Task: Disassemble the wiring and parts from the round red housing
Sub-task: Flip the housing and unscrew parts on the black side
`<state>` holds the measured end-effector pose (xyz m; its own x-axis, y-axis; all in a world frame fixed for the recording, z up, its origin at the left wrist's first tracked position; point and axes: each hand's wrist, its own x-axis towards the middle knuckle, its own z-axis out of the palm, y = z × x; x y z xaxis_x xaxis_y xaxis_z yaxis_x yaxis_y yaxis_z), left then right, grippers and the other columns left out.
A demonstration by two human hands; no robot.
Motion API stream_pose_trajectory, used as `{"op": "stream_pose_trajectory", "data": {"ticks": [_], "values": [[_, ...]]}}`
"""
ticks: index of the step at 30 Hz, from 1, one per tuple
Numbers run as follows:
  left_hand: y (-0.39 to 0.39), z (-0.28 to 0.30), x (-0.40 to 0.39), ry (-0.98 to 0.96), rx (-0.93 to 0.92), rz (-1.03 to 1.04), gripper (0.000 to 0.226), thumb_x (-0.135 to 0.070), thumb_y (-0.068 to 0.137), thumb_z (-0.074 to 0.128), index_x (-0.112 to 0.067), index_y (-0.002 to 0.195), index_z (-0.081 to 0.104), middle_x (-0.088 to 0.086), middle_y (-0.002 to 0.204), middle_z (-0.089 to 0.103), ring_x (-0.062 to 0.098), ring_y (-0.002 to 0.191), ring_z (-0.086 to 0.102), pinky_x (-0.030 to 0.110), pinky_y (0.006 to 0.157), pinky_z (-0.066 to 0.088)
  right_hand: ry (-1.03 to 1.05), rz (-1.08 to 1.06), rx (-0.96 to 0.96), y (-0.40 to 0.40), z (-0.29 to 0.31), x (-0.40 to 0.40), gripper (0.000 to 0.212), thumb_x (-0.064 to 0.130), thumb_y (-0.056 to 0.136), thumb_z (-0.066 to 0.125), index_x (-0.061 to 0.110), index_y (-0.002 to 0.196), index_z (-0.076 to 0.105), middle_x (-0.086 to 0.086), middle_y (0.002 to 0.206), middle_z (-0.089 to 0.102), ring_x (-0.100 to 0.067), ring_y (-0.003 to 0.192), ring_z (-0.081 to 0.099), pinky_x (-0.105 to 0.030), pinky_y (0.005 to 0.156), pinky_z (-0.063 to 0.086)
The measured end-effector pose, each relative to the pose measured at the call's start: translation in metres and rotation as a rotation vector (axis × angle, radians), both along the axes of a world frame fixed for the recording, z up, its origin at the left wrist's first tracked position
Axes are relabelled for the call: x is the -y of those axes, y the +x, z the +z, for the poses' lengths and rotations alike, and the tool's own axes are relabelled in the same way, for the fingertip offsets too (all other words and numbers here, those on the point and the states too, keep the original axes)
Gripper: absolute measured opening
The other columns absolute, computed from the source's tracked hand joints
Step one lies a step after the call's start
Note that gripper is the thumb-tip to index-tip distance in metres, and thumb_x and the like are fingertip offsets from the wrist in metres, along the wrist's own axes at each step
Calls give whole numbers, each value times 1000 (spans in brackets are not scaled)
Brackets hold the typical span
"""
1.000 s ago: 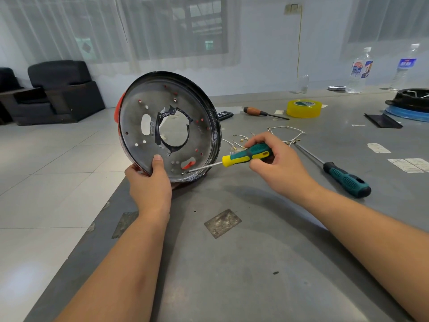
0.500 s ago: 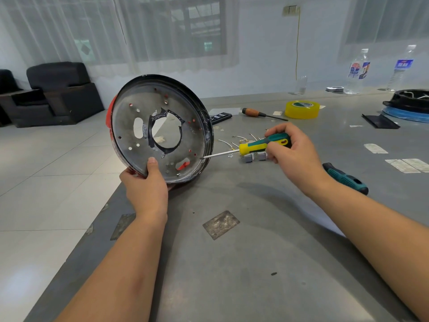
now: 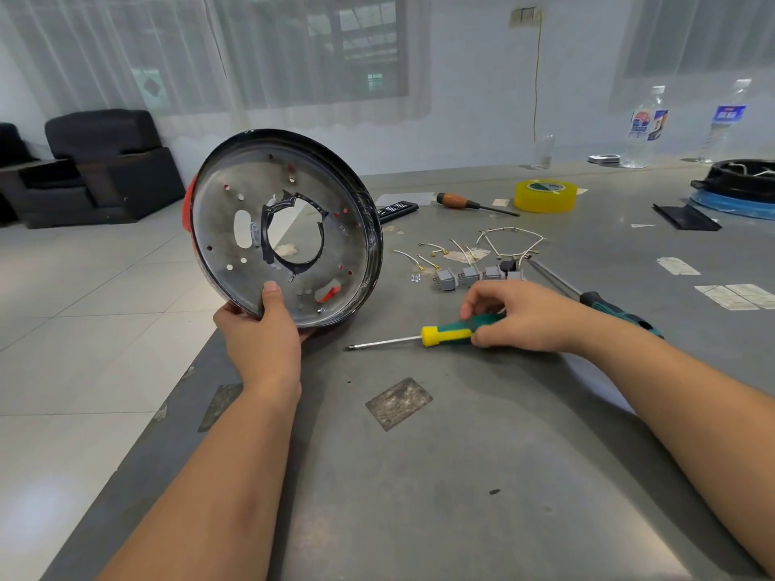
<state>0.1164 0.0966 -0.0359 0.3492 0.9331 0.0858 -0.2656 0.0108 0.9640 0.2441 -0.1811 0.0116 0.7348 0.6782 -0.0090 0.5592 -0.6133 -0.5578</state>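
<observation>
**Housing held on edge at the tabletop's left edge, loose parts lying beside it**

We hold the round red housing (image 3: 285,228) upright on its rim with our left hand (image 3: 262,329), thumb pressed on the grey metal face and fingers wrapped behind the lower rim. It stands at the left edge of the tabletop (image 3: 461,475), tilted back a little, its large central hole open so that the floor shows through.

Our right hand (image 3: 518,316) lies low on the tabletop, fingers curled loosely over the green handle of the yellow-and-green screwdriver (image 3: 423,336). The shaft lies flat on the surface, its tip pointing toward the housing and just short of its base.

Beyond the right hand, the removed pieces are spread out: a row of small grey switches (image 3: 469,276) and a scatter of white wires (image 3: 509,243) with metal terminals. A second screwdriver with a dark green handle (image 3: 604,306) lies behind our right wrist, partly hidden by it.

Farther toward the far edge lie a brown-handled screwdriver (image 3: 469,203), a roll of yellow tape (image 3: 545,196) and a small black remote (image 3: 396,209), which the housing's rim partly covers. Two water bottles (image 3: 643,127) stand at the far right corner, near a black round part on a blue ring (image 3: 738,186).
</observation>
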Motion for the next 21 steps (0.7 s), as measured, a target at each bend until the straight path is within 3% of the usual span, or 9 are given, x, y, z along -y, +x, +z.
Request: {"op": "stream_pose_trajectory", "data": {"ticks": [8,12,16,21], "values": [[1,0,1,55,-25,-38,48,-55,80,68,-26,113,48,-12,105,64,28,111,68,56,100,56,-108,134,86,-3,-4,-3,28,35,85,76,41,106,58,21,112,58,-3,107,54,-25,88,46],[2,-1,2,66,-34,-46,48,-53,83,67,-24,116,47,-10,107,64,31,112,68,56,100,56,11,101,99,-7,1,-12,24,48,89,72,37,108,63,17,105,64,-3,100,60,-16,76,44],[3,-2,3,81,-53,-36,45,-49,91,69,-23,120,47,-11,105,64,31,111,68,56,101,56,164,145,261,-20,10,-47,16,40,92,69,26,101,67,11,96,68,-6,94,63,-21,78,46],[2,0,6,111,-95,-12,48,-51,92,68,-21,124,49,-16,102,63,26,107,68,53,101,56,92,260,453,-44,11,-109,18,38,96,60,23,105,65,4,104,66,-19,104,60,-37,93,47]]}}
